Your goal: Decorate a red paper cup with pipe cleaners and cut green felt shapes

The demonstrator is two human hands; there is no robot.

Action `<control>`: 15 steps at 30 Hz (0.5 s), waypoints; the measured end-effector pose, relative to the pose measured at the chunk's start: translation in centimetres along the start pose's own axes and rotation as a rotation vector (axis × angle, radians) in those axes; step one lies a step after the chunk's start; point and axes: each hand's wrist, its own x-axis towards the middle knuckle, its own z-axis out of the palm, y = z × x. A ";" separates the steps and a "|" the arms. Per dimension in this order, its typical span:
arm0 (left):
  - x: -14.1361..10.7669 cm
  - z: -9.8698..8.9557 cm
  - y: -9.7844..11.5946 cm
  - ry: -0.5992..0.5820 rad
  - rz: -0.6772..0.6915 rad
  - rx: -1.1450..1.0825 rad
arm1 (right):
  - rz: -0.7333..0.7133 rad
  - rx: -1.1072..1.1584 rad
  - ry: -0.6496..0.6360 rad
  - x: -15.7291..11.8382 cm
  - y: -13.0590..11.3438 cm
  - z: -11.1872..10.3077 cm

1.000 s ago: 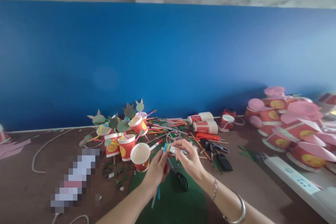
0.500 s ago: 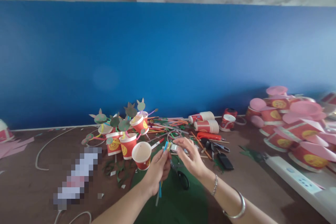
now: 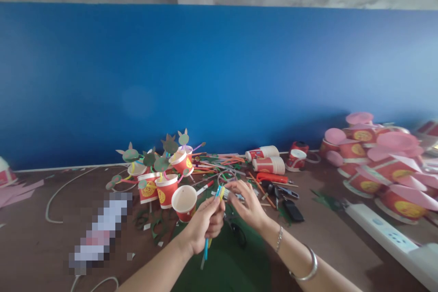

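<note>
My left hand (image 3: 207, 221) is closed around a blue straw (image 3: 206, 250) and a yellow straw (image 3: 222, 192), held upright with their tops close together. A pale tip shows below the blue one. Close to the straw tops is my right hand (image 3: 248, 203), fingers curved and apart, with nothing visible in them. Below and between my hands, black-handled scissors (image 3: 238, 235) lie on a dark green sheet (image 3: 236, 269). An upright paper cup (image 3: 185, 200) stands just left of my left hand.
Red paper cups with green paper figures (image 3: 167, 191) stand at left. Loose straws (image 3: 219, 160), stacked cups (image 3: 268, 165), an orange-red cutter (image 3: 272, 177) and a black object (image 3: 293, 211) lie behind. Pink-topped cups (image 3: 371, 187) and a power strip (image 3: 383, 232) are at right.
The straw tops have shifted slightly, and the yellow one shows more plainly beside the blue. My right fingers have drawn a little apart from the pale piece at the straw tops.
</note>
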 end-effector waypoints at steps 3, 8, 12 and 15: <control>-0.1 -0.1 0.2 -0.046 -0.052 -0.001 | 0.036 0.178 -0.058 0.0 0.0 0.1; -0.2 0.3 0.4 -0.070 -0.115 0.053 | 0.205 0.568 -0.183 0.3 0.2 0.2; -0.2 0.3 0.5 -0.078 -0.150 0.120 | 0.306 0.734 -0.255 0.6 0.4 0.0; -0.2 0.3 0.5 -0.078 -0.175 0.166 | 0.355 0.796 -0.273 0.7 0.5 -0.2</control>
